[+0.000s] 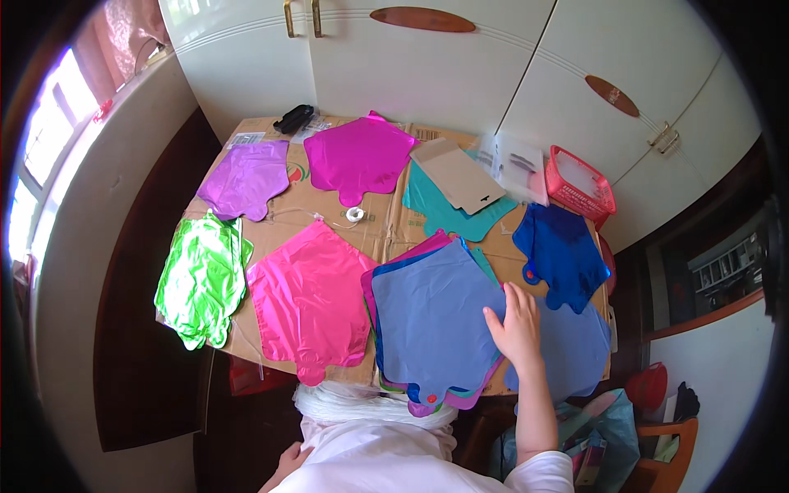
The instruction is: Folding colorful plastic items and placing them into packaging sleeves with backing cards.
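Note:
My right hand (518,329) has its fingers outstretched at the right edge of a stack of flat, deflated foil balloons. The top balloon (436,316) is dull blue-grey with a red dot on its bottom tab, and magenta, green and purple edges peek out under it. Low down, my left hand (292,462) rests beside my lap, fingers extended and holding nothing. Left of the stack lies a pink foil balloon (312,296). Right of my right hand are a dark blue foil balloon (563,255) and a blue-grey one (567,349), partly hidden by my arm.
Flattened cardboard (279,222) covers the table. On it lie green (204,283), lilac (246,179), magenta (360,158) and teal (436,209) balloons, a beige card (457,174), a small white roll (354,214), a black object (294,119) and a red basket (579,182). White cabinets stand behind.

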Action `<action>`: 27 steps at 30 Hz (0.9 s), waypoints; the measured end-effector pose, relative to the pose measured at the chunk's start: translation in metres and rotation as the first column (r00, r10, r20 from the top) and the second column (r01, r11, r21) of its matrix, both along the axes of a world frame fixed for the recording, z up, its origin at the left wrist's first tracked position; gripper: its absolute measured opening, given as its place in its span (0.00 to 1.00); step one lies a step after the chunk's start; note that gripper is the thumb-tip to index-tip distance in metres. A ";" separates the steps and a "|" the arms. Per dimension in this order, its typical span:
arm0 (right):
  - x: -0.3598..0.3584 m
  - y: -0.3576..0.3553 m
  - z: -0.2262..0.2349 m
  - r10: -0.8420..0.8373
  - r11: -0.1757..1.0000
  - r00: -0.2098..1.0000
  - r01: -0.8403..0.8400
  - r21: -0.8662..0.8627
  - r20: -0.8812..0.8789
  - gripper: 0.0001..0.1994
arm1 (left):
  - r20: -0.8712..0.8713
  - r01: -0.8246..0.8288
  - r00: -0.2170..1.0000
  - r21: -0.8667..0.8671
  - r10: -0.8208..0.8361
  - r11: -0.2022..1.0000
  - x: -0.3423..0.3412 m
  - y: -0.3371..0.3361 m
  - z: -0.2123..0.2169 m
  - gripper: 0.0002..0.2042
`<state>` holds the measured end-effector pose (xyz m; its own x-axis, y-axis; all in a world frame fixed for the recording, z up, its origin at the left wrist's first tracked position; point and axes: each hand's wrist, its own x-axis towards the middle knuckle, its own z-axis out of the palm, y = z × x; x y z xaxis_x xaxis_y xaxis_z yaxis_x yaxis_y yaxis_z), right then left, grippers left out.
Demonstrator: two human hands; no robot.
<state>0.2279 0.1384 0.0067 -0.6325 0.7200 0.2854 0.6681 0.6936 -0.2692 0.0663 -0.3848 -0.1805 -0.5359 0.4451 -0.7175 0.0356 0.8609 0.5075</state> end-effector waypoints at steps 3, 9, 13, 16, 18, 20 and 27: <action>-0.009 0.019 -0.005 -0.046 0.999 0.999 0.046 -0.005 0.014 0.23 | 0.131 -0.108 0.987 0.095 0.095 0.990 0.000 -0.005 0.014 0.19; -0.043 0.041 -0.002 -0.069 0.997 0.998 0.069 -0.025 0.012 0.18 | -0.010 -0.066 0.998 0.150 0.068 0.986 0.000 0.008 0.011 0.19; -0.057 0.046 -0.013 -0.087 0.993 0.996 0.087 -0.080 0.007 0.17 | 0.322 -0.163 0.940 0.129 0.115 0.978 -0.003 -0.021 -0.014 0.19; -0.067 0.051 -0.017 -0.060 0.998 0.997 0.061 0.011 -0.040 0.14 | -0.332 0.034 0.939 0.356 0.092 0.934 0.011 -0.015 -0.034 0.17; -0.074 0.056 -0.021 -0.036 0.999 0.994 0.032 -0.041 -0.101 0.12 | -0.167 0.016 0.986 0.243 0.025 0.970 0.002 -0.001 -0.016 0.18; -0.084 0.064 -0.020 -0.020 0.969 0.983 -0.026 -0.246 -0.184 0.10 | 0.075 -0.089 0.994 0.171 0.077 0.981 -0.003 0.003 0.005 0.20; -0.110 0.051 -0.018 0.038 0.983 0.989 -0.063 -0.172 -0.141 0.15 | -0.150 0.010 0.988 0.312 0.039 0.950 -0.002 -0.016 -0.029 0.22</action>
<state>0.1176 0.1895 -0.0112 -0.6331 0.7348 0.2435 0.5819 0.6592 -0.4764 0.0642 -0.4008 -0.2097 -0.6357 0.6245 -0.4539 0.1221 0.6618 0.7396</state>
